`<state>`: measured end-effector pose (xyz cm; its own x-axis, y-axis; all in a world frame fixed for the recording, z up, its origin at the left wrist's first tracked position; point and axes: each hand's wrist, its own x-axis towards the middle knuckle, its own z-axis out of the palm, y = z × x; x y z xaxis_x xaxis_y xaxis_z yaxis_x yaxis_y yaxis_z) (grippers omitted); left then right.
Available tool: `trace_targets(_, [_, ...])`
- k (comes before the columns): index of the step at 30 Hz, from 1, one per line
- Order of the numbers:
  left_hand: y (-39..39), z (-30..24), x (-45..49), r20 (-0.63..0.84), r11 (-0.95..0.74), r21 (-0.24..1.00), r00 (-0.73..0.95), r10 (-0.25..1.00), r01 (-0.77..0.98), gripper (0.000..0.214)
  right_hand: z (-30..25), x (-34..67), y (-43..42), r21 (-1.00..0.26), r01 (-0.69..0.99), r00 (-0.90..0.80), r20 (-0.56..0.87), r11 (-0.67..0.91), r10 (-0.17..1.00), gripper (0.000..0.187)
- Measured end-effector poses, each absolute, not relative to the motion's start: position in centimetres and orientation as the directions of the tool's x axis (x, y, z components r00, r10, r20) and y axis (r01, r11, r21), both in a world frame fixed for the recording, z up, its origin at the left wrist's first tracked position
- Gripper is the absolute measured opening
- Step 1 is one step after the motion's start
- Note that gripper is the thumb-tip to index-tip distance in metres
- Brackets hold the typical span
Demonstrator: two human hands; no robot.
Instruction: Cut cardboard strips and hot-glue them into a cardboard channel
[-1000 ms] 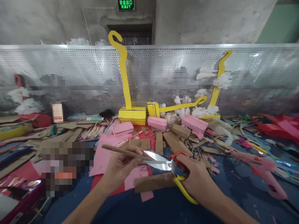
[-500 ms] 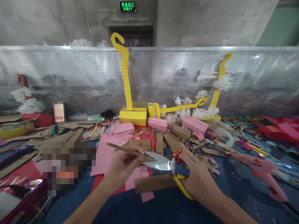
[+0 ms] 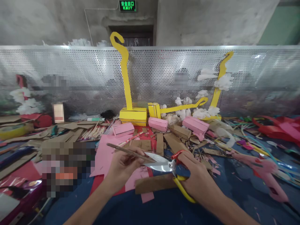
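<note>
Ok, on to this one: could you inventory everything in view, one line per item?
Scissors: one, silver blades, red and yellow handles, centre
Cardboard strip: one, brown, end at the open blades
Cardboard pieces: many, brown, centre and left
Boxes: three, pink, middle
Yellow hooked stands: three, yellow, back, one lying over
Red hooked stand: one, red, far left
Tufts: several, white, around the right and far-left stands
Paper sheets: several, pink and red, centre-left
Glue gun: one, pink, right
Perforated panel: one, silver, back
Exit sign: one, green on black, top
Table: one, blue, below
Pixelated patches: several, contents unreadable, left and back
Left hand: one, bare, grip on the strip
Right hand: one, bare, grip on the scissor handles
</note>
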<state>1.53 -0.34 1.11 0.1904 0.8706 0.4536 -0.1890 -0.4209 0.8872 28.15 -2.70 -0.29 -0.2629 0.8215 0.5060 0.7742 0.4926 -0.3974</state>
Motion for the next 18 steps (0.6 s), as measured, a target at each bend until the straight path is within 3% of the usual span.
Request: trace_targets(18, [-0.23, 0.51, 1.95, 0.454, -0.412, 0.878, 0.153, 0.878, -0.242, 0.01, -0.16, 28.25, -2.8, -0.303, 0.785, -0.279, 0.604, 0.54, 0.746, 0.02])
